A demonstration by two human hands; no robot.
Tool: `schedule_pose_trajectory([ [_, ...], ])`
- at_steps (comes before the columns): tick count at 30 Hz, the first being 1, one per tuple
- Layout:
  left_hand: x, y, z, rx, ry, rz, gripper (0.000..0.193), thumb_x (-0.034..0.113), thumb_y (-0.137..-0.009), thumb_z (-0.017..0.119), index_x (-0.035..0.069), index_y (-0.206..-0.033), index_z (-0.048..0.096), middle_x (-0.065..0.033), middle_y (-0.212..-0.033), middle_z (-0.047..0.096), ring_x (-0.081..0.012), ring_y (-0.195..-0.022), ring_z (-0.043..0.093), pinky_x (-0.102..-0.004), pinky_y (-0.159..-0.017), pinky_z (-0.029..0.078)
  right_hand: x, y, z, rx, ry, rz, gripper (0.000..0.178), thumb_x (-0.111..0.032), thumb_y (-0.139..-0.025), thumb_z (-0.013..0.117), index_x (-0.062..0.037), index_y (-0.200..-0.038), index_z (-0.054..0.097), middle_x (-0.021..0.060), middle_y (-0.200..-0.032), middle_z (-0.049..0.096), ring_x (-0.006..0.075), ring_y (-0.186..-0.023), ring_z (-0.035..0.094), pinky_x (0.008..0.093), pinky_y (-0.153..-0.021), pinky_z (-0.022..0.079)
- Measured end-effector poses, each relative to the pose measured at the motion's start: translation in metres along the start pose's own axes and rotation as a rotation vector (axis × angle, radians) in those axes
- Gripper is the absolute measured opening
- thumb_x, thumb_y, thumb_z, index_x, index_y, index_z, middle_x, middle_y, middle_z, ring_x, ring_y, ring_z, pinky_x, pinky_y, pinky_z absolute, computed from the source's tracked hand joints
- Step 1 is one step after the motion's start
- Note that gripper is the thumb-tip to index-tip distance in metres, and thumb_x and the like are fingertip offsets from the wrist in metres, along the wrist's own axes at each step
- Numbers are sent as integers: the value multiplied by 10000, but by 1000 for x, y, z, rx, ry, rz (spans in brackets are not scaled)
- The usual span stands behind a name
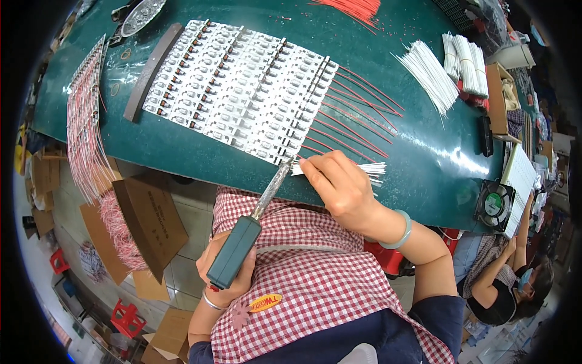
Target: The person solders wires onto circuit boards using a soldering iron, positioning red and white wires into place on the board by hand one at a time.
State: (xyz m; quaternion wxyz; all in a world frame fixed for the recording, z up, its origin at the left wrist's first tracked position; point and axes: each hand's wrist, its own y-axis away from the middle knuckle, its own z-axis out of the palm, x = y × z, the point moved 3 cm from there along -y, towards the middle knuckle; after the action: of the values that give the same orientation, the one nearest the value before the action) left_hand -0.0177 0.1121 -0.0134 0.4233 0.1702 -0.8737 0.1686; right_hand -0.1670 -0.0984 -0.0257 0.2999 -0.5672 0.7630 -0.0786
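Observation:
My left hand (229,264) is wrapped round the dark green handle of a soldering gun (236,250). Its long metal tip reaches up to the near right corner of a white panel of small circuit boards (242,91). At that same corner the fingertips of my right hand (342,188) are pinched together on what looks like the end of a red wire, mostly hidden by the fingers. Several red wires (357,136) stick out from the panel's right edge. A short bunch of white wires (374,170) lies on the table partly beneath my right hand.
A dark bar (153,73) lies along the panel's left side. Another panel with red and white wires (88,121) hangs over the table's left edge, above an open carton (151,224). White wire bundles (427,76) and a small fan (494,205) are at right, near another person (503,285).

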Motion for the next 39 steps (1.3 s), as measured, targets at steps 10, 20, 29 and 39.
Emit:
schedule_pose_trajectory([
  [10,-12,-2,-1,44,279,-244,348,-12,-860,741,-47,-1198,668,-170,-1083,717,-226,-766,688,-318,-664,552,30,-23,-33,101,95,16,316,15,-736,706,66,-1047,697,122,-930,662,260,-781,640,344,-622,538],
  [20,24,-108,26,-44,738,-232,442,22,-981,606,-61,-1401,494,-184,-1201,658,-149,-615,584,-278,-527,470,110,-44,-26,150,260,19,262,-15,-765,685,30,-1024,698,97,-940,653,245,-845,636,326,-643,544],
  [29,28,-137,50,-26,330,-278,226,28,-860,787,-44,-1067,731,-132,-926,751,-212,-752,721,-309,-700,560,116,-43,-21,102,169,114,351,16,-742,682,57,-1090,691,132,-976,677,274,-815,646,352,-653,552],
  [39,28,-143,56,-77,279,-292,179,-23,-838,765,-66,-1007,722,-148,-897,720,-243,-722,689,-310,-670,543,115,-45,-21,77,161,125,345,-5,-742,690,62,-1080,683,137,-976,672,271,-822,643,350,-640,551],
])
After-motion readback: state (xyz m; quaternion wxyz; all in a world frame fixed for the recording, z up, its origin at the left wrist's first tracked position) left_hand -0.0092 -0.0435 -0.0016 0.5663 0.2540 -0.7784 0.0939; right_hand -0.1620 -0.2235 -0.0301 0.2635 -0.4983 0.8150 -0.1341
